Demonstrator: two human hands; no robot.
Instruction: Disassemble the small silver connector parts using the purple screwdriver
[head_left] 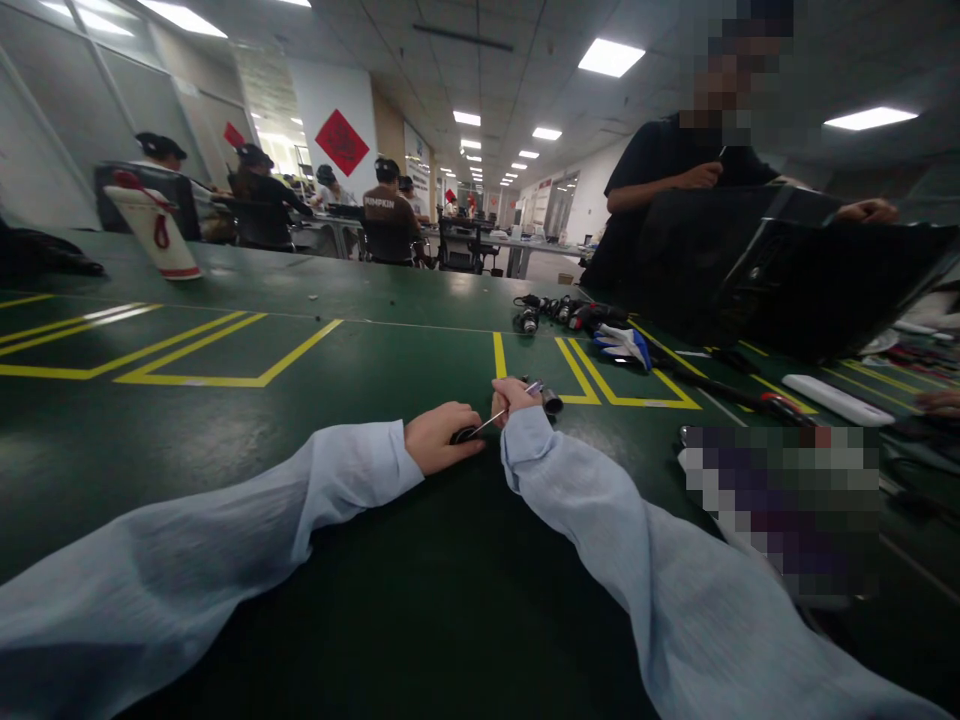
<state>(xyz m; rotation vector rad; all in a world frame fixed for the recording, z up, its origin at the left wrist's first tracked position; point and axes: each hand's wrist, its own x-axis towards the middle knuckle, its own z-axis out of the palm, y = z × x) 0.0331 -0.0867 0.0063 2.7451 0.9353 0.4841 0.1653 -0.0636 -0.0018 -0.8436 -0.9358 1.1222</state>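
Observation:
Both my arms in light blue sleeves reach forward over a dark green table [225, 450]. My left hand [439, 438] rests on the table with fingers curled over a small black part [463, 434]. My right hand [514, 397] is closed in a pinch on a thin metal tool [501, 413] whose tip points down into that black part. A small silver and black cylinder [552, 402] lies just right of my right hand.
Yellow lines [225, 380] mark boxes on the table. A blue and white glove [622, 345] and several small black parts [547, 310] lie beyond. A person in black handles a large black case [787, 270] at right. A white cup [161, 235] stands far left; people sit behind.

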